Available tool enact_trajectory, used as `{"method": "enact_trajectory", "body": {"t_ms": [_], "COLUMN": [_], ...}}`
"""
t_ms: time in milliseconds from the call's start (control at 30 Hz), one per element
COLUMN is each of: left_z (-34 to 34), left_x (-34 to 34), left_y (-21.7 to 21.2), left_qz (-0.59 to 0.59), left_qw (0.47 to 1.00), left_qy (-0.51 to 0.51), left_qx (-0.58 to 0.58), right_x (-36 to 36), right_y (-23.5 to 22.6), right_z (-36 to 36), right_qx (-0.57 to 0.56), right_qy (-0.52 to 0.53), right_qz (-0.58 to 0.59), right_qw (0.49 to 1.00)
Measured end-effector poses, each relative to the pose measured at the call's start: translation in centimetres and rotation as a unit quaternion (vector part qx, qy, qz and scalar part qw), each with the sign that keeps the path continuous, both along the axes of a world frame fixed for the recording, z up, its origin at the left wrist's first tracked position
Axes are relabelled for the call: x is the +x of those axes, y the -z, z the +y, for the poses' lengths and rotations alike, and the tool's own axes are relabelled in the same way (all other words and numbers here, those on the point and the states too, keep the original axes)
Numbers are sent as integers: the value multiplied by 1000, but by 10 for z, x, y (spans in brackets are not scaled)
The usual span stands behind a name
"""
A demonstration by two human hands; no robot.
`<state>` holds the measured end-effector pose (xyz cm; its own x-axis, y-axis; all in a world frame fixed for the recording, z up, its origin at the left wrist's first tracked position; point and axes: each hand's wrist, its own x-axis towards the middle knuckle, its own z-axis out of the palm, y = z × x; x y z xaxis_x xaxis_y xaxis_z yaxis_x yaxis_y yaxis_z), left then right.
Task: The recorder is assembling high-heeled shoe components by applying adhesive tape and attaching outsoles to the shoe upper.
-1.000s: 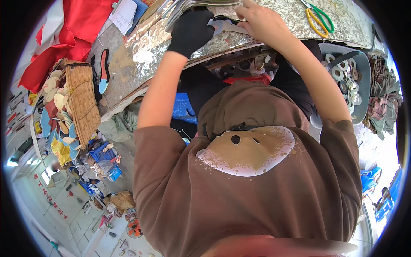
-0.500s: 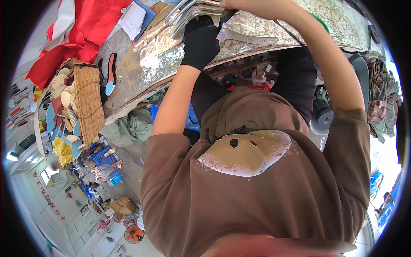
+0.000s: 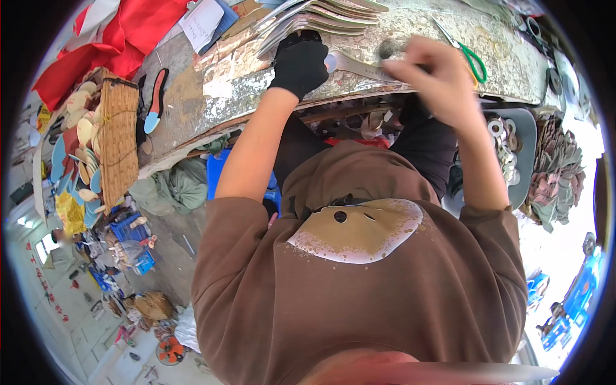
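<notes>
My left hand [image 3: 300, 66], in a black glove with bare fingertips, is closed on one end of a narrow pale insole [image 3: 362, 67] lying near the bench's front edge. Over the insole's other end is my bare right hand [image 3: 439, 80]; motion smears its bent fingers, so I cannot make out whether they grip anything. A small dark roundish thing [image 3: 389, 49] sits just beyond those fingertips. Fanned out behind my gloved hand is a stack of pale insoles [image 3: 327, 18].
Green-handled scissors [image 3: 473, 63] lie right of my right hand. On the left are a blue-tipped insole [image 3: 156, 102], a wicker basket [image 3: 119, 144] with cut pieces beside it, red material [image 3: 122, 45] and a paper sheet [image 3: 201, 27]. A grey bin [image 3: 523, 138] of rolls stands below the bench's right side.
My right hand has come down and nearer from the far side of the bench, uncovering the insole stack and scissors. The dark strip by it no longer shows. My left hand stays on the insole.
</notes>
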<state>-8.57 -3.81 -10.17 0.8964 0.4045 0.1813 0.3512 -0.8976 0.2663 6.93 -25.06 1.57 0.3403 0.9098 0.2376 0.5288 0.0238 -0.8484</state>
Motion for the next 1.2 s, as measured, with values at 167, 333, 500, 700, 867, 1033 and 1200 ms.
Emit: {"method": "enact_trajectory", "body": {"t_ms": [167, 333, 500, 700, 867, 1033, 1200], "left_z": [6, -40, -138, -156, -140, -135, -139], "left_x": [12, 12, 3, -4, -38, -69, -72], "left_y": [-11, -47, -51, -24, -45, -61, -61], "left_qz": [32, -82, -235, -278, -200, -156, -212], "left_qw": [999, 983, 911, 709, 712, 644, 677], "left_qy": [20, -60, 105, -18, -38, -58, -69], "left_qx": [21, 152, -321, -647, -671, -747, -702], "right_x": [50, 59, -2, -12, 72, 154, 164], "right_y": [-72, 15, 58, 64, 79, 135, 125], "right_z": [-51, -59, -47, -39, -48, -69, -72], "right_qx": [222, 5, 30, 40, -30, -249, -290], "right_qy": [172, 156, 81, 0, 140, 219, 235], "right_qz": [-6, 225, 371, 33, -265, -352, -367], "right_qw": [960, 962, 925, 999, 954, 875, 852]}}
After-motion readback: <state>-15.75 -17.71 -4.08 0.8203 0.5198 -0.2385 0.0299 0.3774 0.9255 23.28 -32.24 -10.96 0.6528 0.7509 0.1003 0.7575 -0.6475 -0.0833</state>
